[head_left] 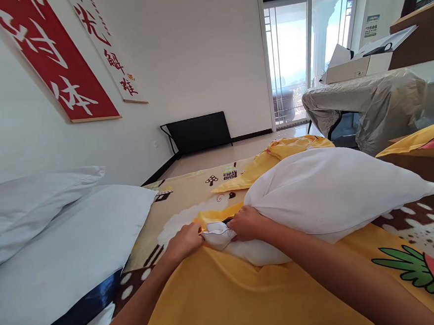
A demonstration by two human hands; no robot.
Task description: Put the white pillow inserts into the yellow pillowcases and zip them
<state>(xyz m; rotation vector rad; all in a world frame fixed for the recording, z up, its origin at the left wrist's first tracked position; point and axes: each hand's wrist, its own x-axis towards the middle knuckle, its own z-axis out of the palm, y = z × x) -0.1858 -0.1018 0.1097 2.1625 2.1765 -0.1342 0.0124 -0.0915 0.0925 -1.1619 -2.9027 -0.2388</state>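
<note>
A plump white pillow (pixel 338 188) lies over a yellow pillowcase (pixel 249 299), and one white corner sits in the case's opening. My left hand (pixel 185 241) is closed on the edge of the pillowcase, at the left of that corner. Fingers of my right hand (pixel 248 223) are wrapped round the white fabric at the pillow's near left end. They look bunched on it; whether they also grip the case's edge is hidden. Between both hands the white corner shows a dark seam line.
Two white pillows (pixel 77 236) are stacked at the left on the patterned bedspread (pixel 193 203). Another yellow cloth (pixel 293 147) lies crumpled at the far edge. Beyond stand a black folded table (pixel 200 133) and a plastic-covered table (pixel 368 92) bearing an open box (pixel 366 65).
</note>
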